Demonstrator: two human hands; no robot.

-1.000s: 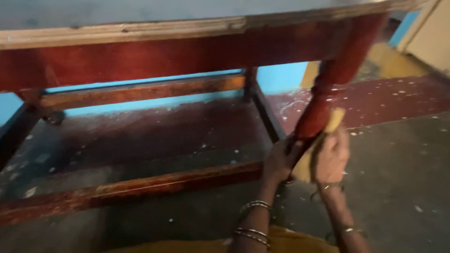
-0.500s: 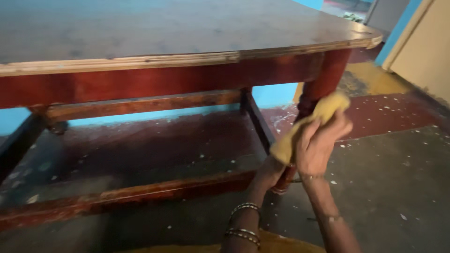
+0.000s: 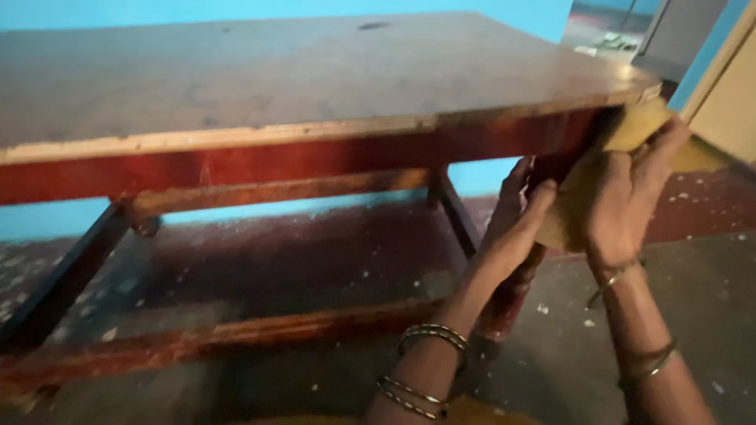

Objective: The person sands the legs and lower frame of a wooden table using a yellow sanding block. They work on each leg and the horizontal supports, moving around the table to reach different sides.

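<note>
Risk of the yellow cloth [image 3: 630, 138] snagging on the chipped tabletop edge [image 3: 236, 135], or slipping free if pressure eases against the red table leg [image 3: 516, 287]. At right of frame: right hand [image 3: 622, 201] spread flat, pressing the cloth against the leg's top under the corner. Left hand [image 3: 516, 216] just beside it, fingers loosely curled on the leg, touching the cloth's lower edge.

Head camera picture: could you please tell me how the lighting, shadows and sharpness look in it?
In the head view the light is dim and warm; the table top shows a soft sheen near its far corner. Deep shadow lies under it over the floor. The left hand, right hand and yellow cloth are slightly soft with blur, as are the picture's edges.
</note>
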